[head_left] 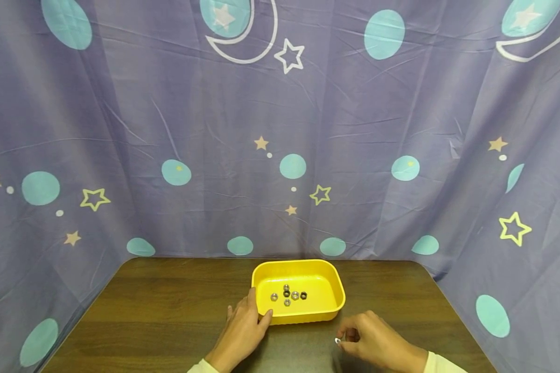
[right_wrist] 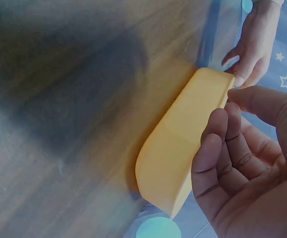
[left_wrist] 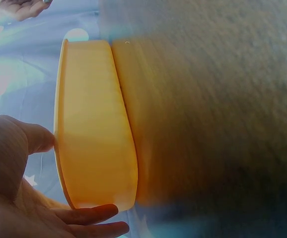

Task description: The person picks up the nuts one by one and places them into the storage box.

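Note:
A yellow plastic tray [head_left: 308,317] holds several small hex nuts [head_left: 295,295], some silver and some black. At its front left corner my left hand [head_left: 242,327] touches it, the thumb on the rim and the fingers nearly straight along the left side. In front of the tray's right corner, my right hand [head_left: 375,339] pinches a small shiny nut [head_left: 337,341] between thumb and index finger. The right wrist view shows the other fingers of this hand [right_wrist: 248,163] curled inward, with the nut mostly hidden at the fingertips.
The tray stands on a dark wooden table [head_left: 168,305], towards its back edge. Behind and on both sides hangs a purple curtain [head_left: 336,114] with stars, moons and dots.

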The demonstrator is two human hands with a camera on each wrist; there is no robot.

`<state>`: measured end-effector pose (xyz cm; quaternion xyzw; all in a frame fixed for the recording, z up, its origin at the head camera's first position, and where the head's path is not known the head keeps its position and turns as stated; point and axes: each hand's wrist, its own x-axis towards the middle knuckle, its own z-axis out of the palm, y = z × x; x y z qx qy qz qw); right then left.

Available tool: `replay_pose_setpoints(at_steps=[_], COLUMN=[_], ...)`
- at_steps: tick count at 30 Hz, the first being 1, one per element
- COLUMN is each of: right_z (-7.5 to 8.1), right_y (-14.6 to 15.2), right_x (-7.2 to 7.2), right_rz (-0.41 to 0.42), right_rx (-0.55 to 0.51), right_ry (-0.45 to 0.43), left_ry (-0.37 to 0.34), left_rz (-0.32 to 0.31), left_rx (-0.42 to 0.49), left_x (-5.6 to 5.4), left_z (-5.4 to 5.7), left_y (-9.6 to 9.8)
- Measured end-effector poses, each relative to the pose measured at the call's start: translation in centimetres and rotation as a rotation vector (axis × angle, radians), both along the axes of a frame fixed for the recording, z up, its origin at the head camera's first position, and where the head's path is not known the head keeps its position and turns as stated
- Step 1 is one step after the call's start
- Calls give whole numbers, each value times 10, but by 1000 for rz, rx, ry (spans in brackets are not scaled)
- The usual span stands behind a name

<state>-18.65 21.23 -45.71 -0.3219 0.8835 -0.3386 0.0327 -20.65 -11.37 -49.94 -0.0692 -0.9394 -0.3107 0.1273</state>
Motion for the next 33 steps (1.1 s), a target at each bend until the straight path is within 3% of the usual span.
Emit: replay_pose_setpoints(at_steps=[11,19,33], right_z=[11,10,5], right_y=[0,-2,-14], right_x=[-19,-37,-65], right_rz=[-14,-23,-30], right_rx=[-23,-26,44], right_ry=[80,47,68], left_ry=[-15,-24,-20], left_rz=[7,12,6], left_rx=[6,10,9], left_x=[1,2,1], left_z=[1,0,1], left_y=[0,0,0])
